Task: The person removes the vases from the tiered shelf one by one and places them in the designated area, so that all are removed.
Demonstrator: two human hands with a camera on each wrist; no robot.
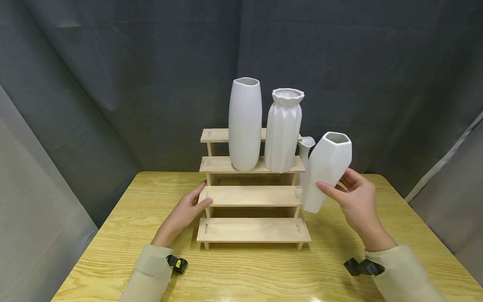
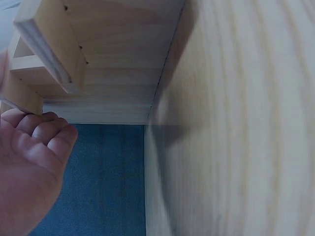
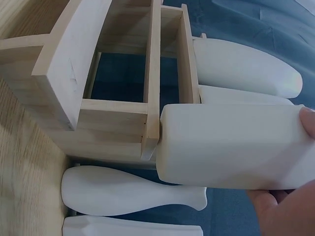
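Note:
My right hand (image 1: 356,199) holds a white faceted vase (image 1: 327,165), thumb on its near side and fingers behind. The vase is tilted, base toward the lower left, beside the right end of a four-tier wooden display stand (image 1: 253,195). In the right wrist view, the vase's base (image 3: 167,142) is close to the end of a step; whether they touch I cannot tell. My left hand (image 1: 183,214) grips the stand's left end, thumb on a middle step. In the left wrist view, its fingers (image 2: 42,128) curl by the board's edge.
A tall smooth white vase (image 1: 245,126) and a pleated white vase (image 1: 284,134) stand on the second step from the top. Behind the held vase, a narrow-necked white vase (image 1: 307,142) is partly hidden. Another white vase (image 3: 133,227) lies beside it in the right wrist view.

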